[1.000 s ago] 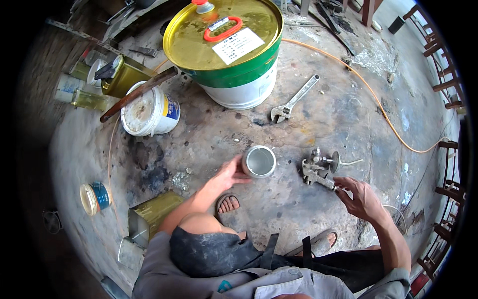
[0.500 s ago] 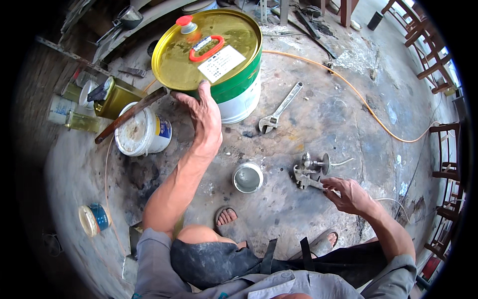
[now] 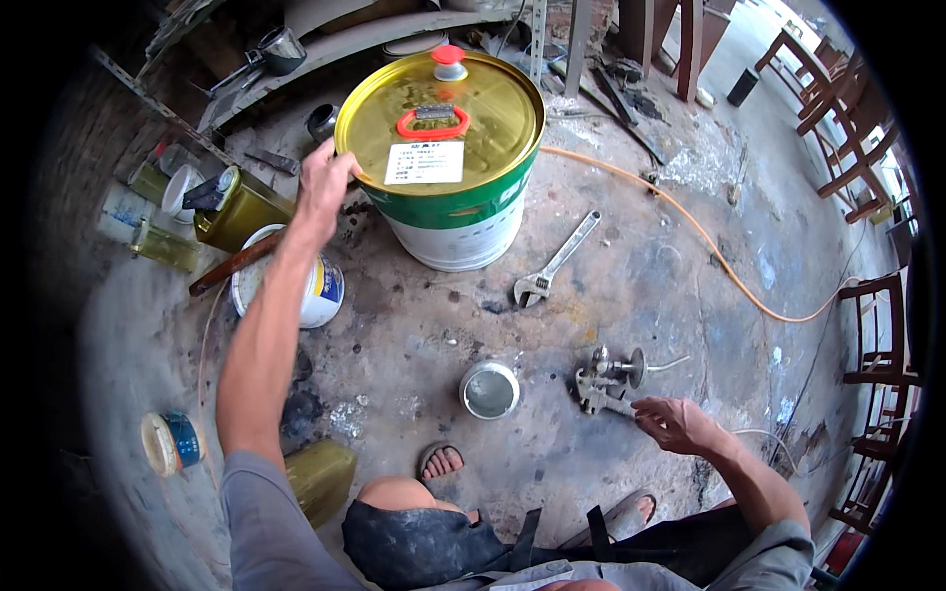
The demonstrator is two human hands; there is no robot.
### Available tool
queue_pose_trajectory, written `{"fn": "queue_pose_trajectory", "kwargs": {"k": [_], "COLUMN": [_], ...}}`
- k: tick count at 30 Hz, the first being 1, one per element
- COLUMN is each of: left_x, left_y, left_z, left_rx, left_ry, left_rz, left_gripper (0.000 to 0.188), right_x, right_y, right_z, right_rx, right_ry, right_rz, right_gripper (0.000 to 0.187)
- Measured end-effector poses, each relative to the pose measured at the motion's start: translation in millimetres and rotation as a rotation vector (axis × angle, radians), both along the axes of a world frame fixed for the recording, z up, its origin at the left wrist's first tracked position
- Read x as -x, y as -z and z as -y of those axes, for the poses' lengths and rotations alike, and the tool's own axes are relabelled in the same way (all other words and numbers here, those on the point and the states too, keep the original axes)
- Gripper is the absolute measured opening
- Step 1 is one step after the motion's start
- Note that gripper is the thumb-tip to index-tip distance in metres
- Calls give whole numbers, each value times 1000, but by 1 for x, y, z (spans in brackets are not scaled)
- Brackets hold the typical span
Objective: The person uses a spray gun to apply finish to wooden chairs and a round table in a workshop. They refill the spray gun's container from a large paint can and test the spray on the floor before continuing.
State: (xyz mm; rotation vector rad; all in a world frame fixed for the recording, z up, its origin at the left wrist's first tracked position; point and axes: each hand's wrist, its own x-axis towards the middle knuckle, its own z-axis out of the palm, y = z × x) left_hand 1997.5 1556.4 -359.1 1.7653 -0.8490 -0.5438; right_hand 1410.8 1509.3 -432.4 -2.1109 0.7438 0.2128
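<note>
A large metal drum [image 3: 463, 231] with a gold lid, green band and white lower wall stands on the floor ahead of me. My left hand [image 3: 325, 182] is closed on the left edge of its rim, fingertips on the lid. On the lid are a red-capped spout [image 3: 449, 61], a red carrying handle [image 3: 434, 134] and a white label. At the right, my right hand [image 3: 680, 426] holds the grip of a metal spray gun [image 3: 599, 386] close to the floor. Between my hands, nearer to me, sits an open cup [image 3: 489, 390] with grey liquid inside.
An adjustable wrench [image 3: 557, 261] lies right of the drum. An orange hose [image 3: 705, 231] curves across the floor. At left stand a white bucket [image 3: 320, 295] with a wooden stick across it and a gold tin [image 3: 236, 222]. Wooden chairs [image 3: 877, 330] line the right side.
The drum has turned clockwise, carrying its spout and label round. My left hand has moved from the front of the rim to its left side. My right hand stays on the spray gun.
</note>
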Motion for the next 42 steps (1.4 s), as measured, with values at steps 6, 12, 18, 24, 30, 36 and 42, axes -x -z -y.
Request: {"fn": "queue_pose_trajectory", "kwargs": {"k": [6,12,18,24,30,36,42], "left_x": [-90,-32,105,-1,32,65,-15], "left_y": [-5,25,64,91,47,67,47], "left_z": [42,60,53,61,52,60,62], "left_rx": [-73,136,335,486,546,523,581], "left_ry": [268,-305,-559,-307,-375,-469,-157], "left_rz": [15,17,63,371,-79,-91,-356], "left_gripper": [48,63,82,43,57,59,59], "right_x": [-9,-60,-241,-371,-384,-396,-385], "right_y": [13,7,-57,-35,-50,-56,-29], "right_z": [12,34,186,269,228,226,195], "right_rx": [61,241,459,1029,11,-42,915], "right_ry": [62,204,118,-117,510,636,-37], "right_rz": [-60,168,367,175,368,296,-241], "right_gripper": [24,39,23,27,52,59,64]}}
